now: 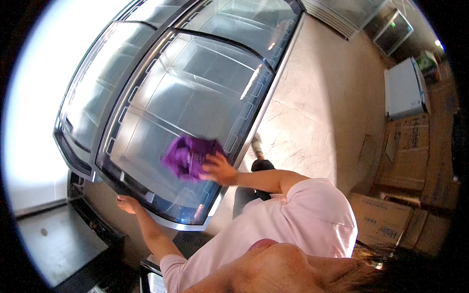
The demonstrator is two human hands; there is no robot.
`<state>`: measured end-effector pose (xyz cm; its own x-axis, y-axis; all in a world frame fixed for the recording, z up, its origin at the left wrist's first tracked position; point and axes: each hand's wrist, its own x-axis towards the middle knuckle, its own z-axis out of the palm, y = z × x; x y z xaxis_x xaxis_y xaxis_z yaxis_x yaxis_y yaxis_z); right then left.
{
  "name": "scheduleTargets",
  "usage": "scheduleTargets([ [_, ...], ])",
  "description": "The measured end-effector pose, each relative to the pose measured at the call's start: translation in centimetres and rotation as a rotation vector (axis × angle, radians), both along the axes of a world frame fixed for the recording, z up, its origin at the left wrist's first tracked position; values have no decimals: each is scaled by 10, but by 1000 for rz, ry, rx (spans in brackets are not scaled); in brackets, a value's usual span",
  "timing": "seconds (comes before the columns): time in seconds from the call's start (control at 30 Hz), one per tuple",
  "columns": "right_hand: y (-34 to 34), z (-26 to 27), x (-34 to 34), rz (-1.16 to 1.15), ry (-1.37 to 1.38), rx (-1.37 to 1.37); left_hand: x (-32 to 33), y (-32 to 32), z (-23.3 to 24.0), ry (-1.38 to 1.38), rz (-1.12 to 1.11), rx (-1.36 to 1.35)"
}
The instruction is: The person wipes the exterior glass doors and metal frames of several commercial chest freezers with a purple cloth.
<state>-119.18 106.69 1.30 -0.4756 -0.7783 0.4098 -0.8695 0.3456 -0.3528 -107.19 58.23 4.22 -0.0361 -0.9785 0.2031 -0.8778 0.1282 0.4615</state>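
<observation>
A purple cloth (190,157) lies bunched against the glass top of a display freezer (198,91), near its front right part. My right hand (218,169) is on the cloth's right side with the fingers spread over its edge; both are blurred. At the freezer's near left edge, my left hand (127,204) touches or holds the dark frame, its fingers curled and partly hidden. Through the glass, wire mesh baskets or dividers show inside the cabinet. Lights reflect on the pane.
Another glass-topped cabinet (99,88) adjoins on the left. Cardboard boxes (381,219) and a white chest unit (405,88) stand on the right. A dark flat-topped appliance (62,241) is at the lower left. Concrete floor (300,110) runs along the freezer's right side.
</observation>
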Motion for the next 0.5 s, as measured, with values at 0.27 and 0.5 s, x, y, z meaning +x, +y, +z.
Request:
scheduleTargets([
  [0.27, 119, -56, -74, 212, -496, 219, -46, 88, 35, -97, -200, -373],
  [0.5, 340, -108, -325, -1562, -549, -393, -217, 270, 56, -68, -1058, -273],
])
